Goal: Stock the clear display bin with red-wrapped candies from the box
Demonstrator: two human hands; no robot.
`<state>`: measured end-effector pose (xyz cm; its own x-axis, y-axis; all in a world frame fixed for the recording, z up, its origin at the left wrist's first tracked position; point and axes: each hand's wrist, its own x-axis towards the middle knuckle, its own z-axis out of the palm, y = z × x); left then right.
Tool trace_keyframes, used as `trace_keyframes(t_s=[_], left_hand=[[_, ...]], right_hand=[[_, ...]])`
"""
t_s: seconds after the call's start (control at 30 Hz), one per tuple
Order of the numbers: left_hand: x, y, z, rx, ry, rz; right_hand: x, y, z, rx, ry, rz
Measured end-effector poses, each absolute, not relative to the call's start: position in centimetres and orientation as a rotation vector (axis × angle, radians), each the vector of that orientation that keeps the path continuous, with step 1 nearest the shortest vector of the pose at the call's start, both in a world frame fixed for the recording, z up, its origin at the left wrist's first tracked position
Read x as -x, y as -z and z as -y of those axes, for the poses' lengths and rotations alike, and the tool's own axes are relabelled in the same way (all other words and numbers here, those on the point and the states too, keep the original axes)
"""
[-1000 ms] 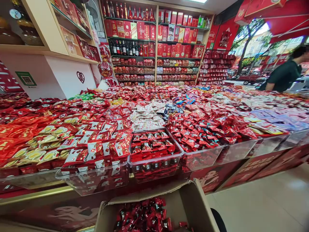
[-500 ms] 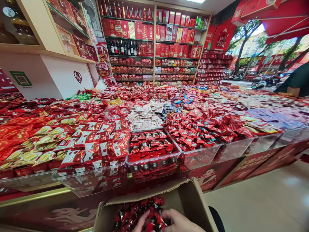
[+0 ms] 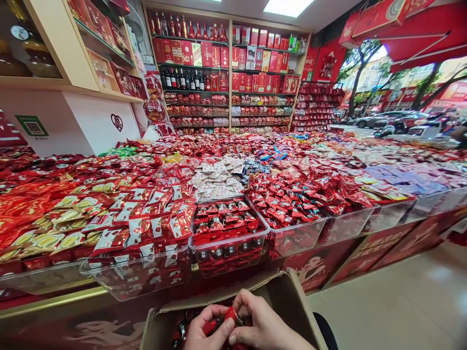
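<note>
"Where are the hands?"

"At the near edge of the scene, close together over an open cardboard box. The left hand is on the left, the right hand on the right."

"And the fingers?"

"The left thumb and fingers are clamped on a red-wrapped piece — its bright end pokes out between the two hands. The right fingers and thumb curl in around that same spot; whether they pinch it or only touch it, I cannot tell."

"What lies below?"

"More wrapped pieces, red and dark, inside the box; the hands hide much of them."

"And beyond the box?"

"Just past its far edge, a clear bin with red packets in rows. To its left are red-and-white packets, to its right a heap of small red packets. White packets lie just behind the bin."

"Farther off?"

"Shelves at the far wall, with dark bottles and red boxes. A pale floor shows at the near right."
</note>
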<state>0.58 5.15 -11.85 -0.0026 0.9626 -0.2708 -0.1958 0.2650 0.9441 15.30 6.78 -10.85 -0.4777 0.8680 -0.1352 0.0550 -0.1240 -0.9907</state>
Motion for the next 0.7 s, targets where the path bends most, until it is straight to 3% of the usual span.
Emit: trace_keyframes(t_s=[0.43, 0.7], left_hand=[[-2.1, 5.0, -5.3, -0.523, -1.228, -1.055], [-2.1, 3.9, -5.2, -0.465, -1.246, -1.046]], right_hand=[[-14.8, 7.6, -6.7, 0.897, -1.612, 1.066], [-15.1, 6.2, -6.3, 0.859, -1.637, 0.962]])
